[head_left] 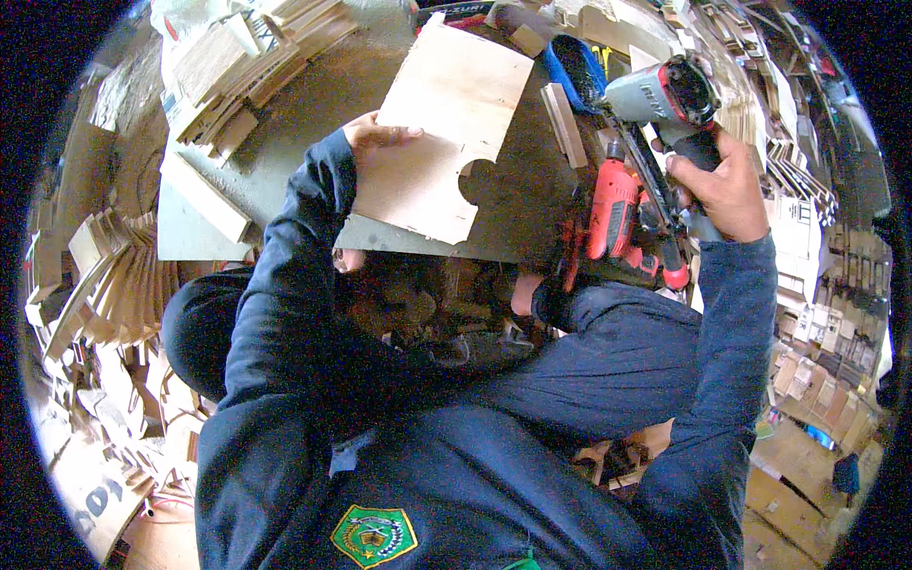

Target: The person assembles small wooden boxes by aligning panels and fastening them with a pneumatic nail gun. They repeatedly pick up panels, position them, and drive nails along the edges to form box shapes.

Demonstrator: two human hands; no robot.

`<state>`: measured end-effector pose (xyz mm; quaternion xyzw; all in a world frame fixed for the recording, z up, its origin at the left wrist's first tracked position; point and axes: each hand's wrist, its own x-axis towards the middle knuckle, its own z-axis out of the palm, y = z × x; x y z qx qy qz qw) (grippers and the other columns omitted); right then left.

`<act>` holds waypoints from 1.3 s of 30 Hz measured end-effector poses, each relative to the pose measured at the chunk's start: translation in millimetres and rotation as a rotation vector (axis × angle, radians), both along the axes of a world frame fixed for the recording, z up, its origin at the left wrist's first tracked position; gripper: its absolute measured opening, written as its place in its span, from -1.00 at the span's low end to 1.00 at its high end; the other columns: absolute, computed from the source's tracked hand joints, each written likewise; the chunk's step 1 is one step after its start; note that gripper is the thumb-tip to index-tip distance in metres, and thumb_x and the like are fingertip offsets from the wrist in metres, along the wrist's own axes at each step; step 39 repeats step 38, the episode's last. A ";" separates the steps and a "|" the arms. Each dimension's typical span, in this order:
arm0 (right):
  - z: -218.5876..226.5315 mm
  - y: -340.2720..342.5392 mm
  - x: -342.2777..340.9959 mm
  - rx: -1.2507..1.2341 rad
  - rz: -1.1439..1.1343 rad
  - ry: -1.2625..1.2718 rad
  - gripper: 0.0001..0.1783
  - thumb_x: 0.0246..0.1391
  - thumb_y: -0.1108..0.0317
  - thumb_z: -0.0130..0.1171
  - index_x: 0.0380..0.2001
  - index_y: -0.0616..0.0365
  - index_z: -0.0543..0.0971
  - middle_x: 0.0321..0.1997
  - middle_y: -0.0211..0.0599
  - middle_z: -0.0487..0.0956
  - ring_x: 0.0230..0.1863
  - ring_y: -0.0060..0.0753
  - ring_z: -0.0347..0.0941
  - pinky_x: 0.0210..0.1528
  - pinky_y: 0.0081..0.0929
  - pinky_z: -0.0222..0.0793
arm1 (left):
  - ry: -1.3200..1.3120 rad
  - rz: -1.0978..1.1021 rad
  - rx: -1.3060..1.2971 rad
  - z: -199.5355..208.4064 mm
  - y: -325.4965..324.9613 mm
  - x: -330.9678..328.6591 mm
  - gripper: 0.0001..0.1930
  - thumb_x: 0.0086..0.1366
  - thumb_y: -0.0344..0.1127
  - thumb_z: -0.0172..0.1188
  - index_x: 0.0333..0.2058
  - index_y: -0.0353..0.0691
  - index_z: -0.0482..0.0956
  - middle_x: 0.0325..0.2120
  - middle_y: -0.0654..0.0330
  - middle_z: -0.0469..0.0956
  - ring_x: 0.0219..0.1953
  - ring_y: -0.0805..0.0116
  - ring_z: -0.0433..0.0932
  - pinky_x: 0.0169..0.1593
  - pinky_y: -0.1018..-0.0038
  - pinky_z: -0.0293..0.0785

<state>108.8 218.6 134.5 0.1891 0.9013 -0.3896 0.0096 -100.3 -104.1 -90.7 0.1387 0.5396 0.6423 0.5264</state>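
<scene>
My left hand grips the left edge of a thin, pale plywood panel, with the thumb on its upper face. The panel is tilted over the near part of the work board, and a rounded notch is cut into its right edge. In my right hand is a grey and black nail gun with red trim, my fingers wrapped round its handle. Its long magazine runs down beside a red power drill lying just left of that hand.
A grey work board lies before my crossed legs. Stacked wood pieces and a loose strip are on its left. At the far right are a blue container and a wood block. Piled offcuts surround me.
</scene>
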 end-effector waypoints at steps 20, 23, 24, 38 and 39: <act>-52.4 80.3 34.0 0.691 -0.138 -0.382 -0.51 -0.12 0.34 0.25 -0.05 0.23 0.48 -0.07 0.14 0.56 0.03 0.11 0.49 0.08 -0.07 0.41 | -0.586 0.250 1.129 90.9 -42.4 166.6 -0.50 0.27 -0.08 0.14 0.06 -0.31 0.43 -0.02 -0.02 0.52 0.00 0.07 0.51 0.08 0.18 0.42; -67.0 92.0 56.6 0.716 -0.284 -0.514 -0.63 0.09 0.34 0.03 -0.04 0.25 0.51 0.00 0.14 0.55 0.07 0.07 0.49 0.12 -0.01 0.40 | -0.139 0.282 0.719 89.8 -40.2 164.7 -0.53 0.23 -0.13 0.21 0.02 -0.30 0.47 -0.05 -0.01 0.54 -0.03 0.07 0.52 0.05 0.19 0.43; -72.1 96.4 65.6 0.671 -0.278 -0.522 -0.64 0.16 0.35 -0.11 -0.06 0.22 0.54 0.02 0.14 0.54 0.06 0.08 0.50 0.11 0.01 0.41 | 0.100 0.253 0.524 89.1 -38.1 165.2 -0.54 0.22 -0.14 0.23 0.00 -0.30 0.48 -0.06 -0.01 0.55 -0.04 0.07 0.53 0.04 0.20 0.44; -109.8 133.2 113.4 0.304 -0.395 -0.265 -0.55 -0.20 0.34 0.21 -0.16 0.33 0.60 -0.06 0.13 0.59 0.01 0.00 0.54 0.07 -0.21 0.47 | 1.278 0.077 -0.034 172.0 42.8 232.6 -0.74 0.00 -0.42 0.40 -0.28 -0.27 0.65 -0.35 0.03 0.66 -0.33 0.16 0.64 -0.19 0.33 0.54; -109.8 133.2 113.4 0.304 -0.395 -0.265 -0.55 -0.20 0.34 0.21 -0.16 0.33 0.60 -0.06 0.13 0.59 0.01 0.00 0.54 0.07 -0.21 0.47 | 1.278 0.077 -0.034 172.0 42.8 232.6 -0.74 0.00 -0.42 0.40 -0.28 -0.27 0.65 -0.35 0.03 0.66 -0.33 0.16 0.64 -0.19 0.33 0.54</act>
